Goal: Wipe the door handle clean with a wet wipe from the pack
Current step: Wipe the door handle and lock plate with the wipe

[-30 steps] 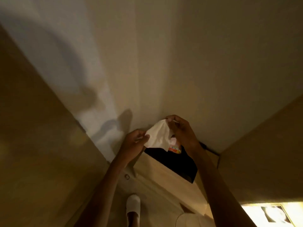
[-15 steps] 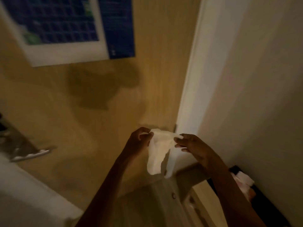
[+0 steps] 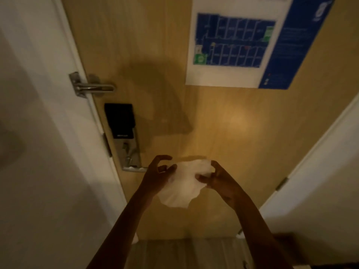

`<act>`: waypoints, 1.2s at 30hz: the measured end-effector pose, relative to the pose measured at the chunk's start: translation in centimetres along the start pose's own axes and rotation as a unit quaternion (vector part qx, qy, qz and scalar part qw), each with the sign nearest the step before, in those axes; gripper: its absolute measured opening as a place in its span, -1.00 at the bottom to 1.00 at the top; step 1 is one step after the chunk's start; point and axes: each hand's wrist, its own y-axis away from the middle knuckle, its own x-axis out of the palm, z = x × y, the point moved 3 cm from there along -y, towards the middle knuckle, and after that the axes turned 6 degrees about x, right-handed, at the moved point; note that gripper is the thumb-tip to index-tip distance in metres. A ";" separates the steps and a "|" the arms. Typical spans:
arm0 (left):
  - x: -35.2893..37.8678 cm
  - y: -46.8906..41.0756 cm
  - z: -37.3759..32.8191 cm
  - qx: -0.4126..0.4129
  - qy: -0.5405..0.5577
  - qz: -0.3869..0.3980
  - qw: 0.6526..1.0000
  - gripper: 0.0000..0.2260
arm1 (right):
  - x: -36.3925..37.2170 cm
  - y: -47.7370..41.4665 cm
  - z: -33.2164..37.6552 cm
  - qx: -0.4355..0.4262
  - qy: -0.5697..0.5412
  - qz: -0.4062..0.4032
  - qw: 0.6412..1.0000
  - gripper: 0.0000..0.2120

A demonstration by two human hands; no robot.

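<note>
A white wet wipe (image 3: 181,184) hangs spread between my two hands in front of a wooden door (image 3: 223,133). My left hand (image 3: 158,174) pinches its left edge and my right hand (image 3: 218,178) grips its upper right edge. The silver lever door handle (image 3: 136,168) juts out from the lock plate (image 3: 129,150) just left of my left hand, partly hidden behind it. The pack of wipes is not in view.
A black card reader (image 3: 119,120) sits above the lock plate. A metal swing guard latch (image 3: 90,87) is mounted higher on the door edge. A blue evacuation plan (image 3: 239,41) hangs on the door. White walls flank both sides.
The view has swung left from the wall corner to face the door. Both hands have carried the wipe along and spread it wider near the lever handle.
</note>
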 end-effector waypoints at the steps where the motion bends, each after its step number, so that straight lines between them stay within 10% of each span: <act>1: -1.0 0.2 0.2 -0.011 0.003 0.000 1.000 -0.73 | 1.0 -0.3 0.2 -0.009 0.021 0.004 1.000 -0.40; 7: -4.6 0.5 1.4 -0.007 -0.057 0.078 0.995 -0.39 | 4.5 -1.9 1.2 -0.010 0.046 0.043 0.998 -0.25; 17: -7.1 1.8 2.2 -0.022 0.085 -0.011 0.996 -0.54 | 6.6 -1.6 1.1 0.002 0.099 0.130 0.987 -0.23; 28: -7.1 5.2 2.4 -0.043 -0.006 -0.061 0.997 -0.83 | 5.4 0.5 0.6 -0.055 0.045 0.103 0.992 -0.76; 36: -6.8 6.5 2.4 -0.040 -0.099 -0.048 0.993 -0.74 | 5.7 0.7 0.7 -0.063 0.152 0.076 0.983 -0.78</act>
